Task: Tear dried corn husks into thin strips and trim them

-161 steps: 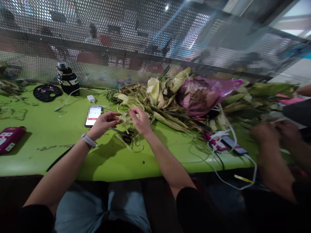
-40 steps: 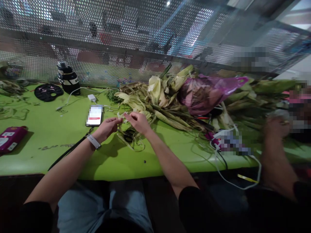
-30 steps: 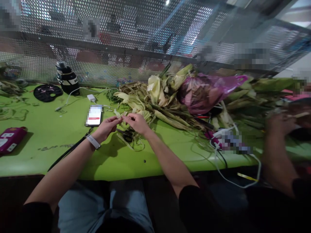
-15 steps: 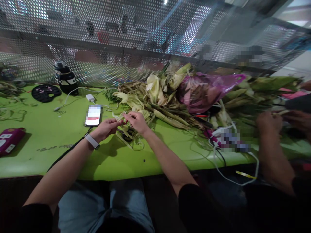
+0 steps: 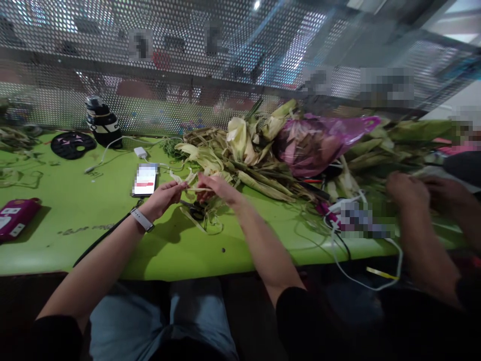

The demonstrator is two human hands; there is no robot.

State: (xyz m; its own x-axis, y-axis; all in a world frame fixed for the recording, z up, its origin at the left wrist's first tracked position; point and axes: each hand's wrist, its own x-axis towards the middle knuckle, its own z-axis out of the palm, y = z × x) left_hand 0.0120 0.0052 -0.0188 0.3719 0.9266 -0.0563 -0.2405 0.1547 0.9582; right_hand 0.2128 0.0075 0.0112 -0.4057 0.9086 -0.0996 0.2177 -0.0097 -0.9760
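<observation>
A thin husk strip is pinched at both ends by the left hand and right hand, held close together just above the desk, right of the phone, near side of the husk pile. Strip-pulling is judged in hand; a steady pinch at both ends is called for.

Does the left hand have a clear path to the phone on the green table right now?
Probably yes: the phone lies flat just beyond the left hand, nothing standing between them. But that hand and the right hand are pinching a husk strip, so it isn't free.
</observation>
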